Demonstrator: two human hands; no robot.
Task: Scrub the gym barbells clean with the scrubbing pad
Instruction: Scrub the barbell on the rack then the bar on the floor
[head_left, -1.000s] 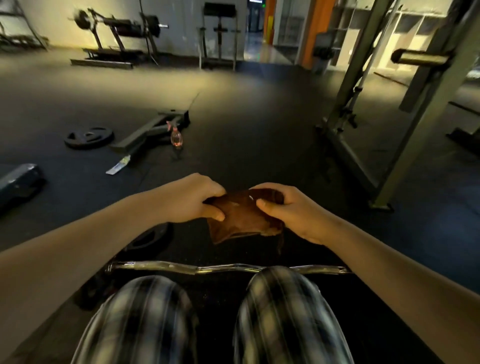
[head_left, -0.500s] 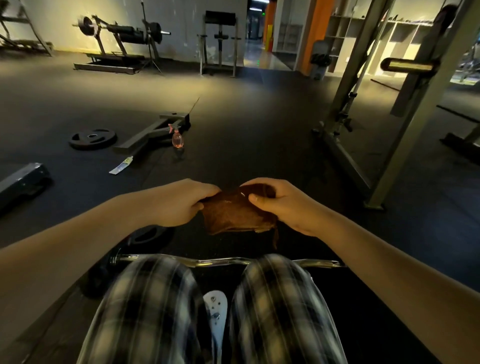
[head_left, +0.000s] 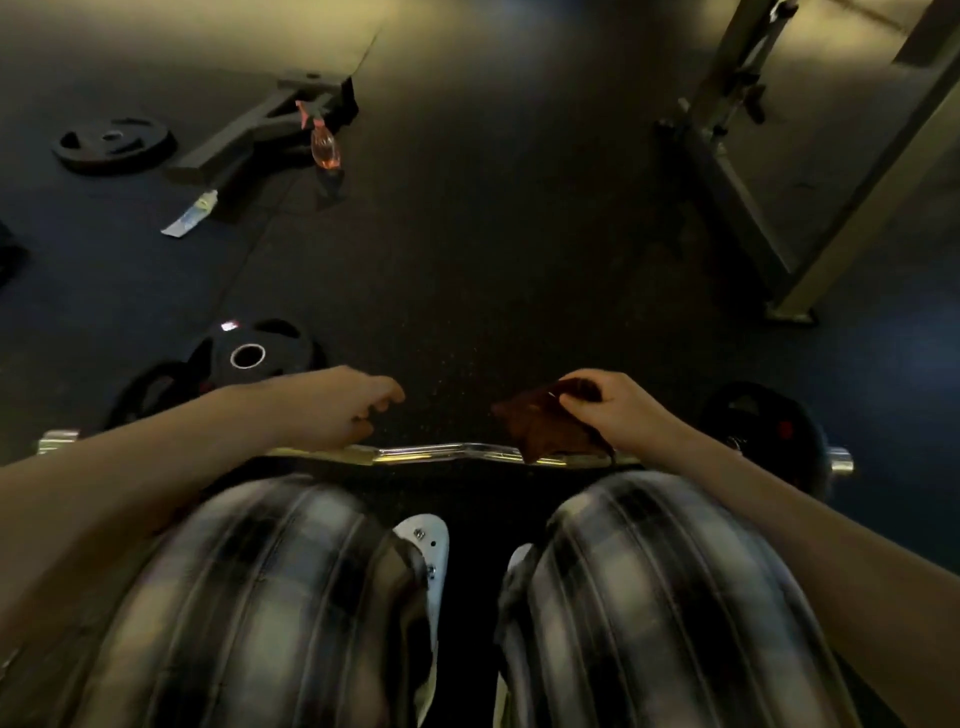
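Observation:
A chrome curl barbell (head_left: 441, 453) lies across the dark floor just beyond my knees, with a black plate (head_left: 763, 431) on its right end. My right hand (head_left: 618, 410) pinches the brown scrubbing pad (head_left: 545, 431), which hangs down onto the right part of the bar. My left hand (head_left: 348, 410) hovers just above the bar's left part, fingers loosely curled and holding nothing. My forearms hide parts of the bar.
Two loose weight plates (head_left: 249, 356) lie left of the bar. Further off stand a pink spray bottle (head_left: 324, 148), a bench base (head_left: 260, 130), another plate (head_left: 111, 143) and a small packet (head_left: 189, 221). A rack frame (head_left: 831, 218) rises at the right.
My left hand has let go of the pad and moved left. My right hand carried the pad right and down to the bar. The camera tilted downward.

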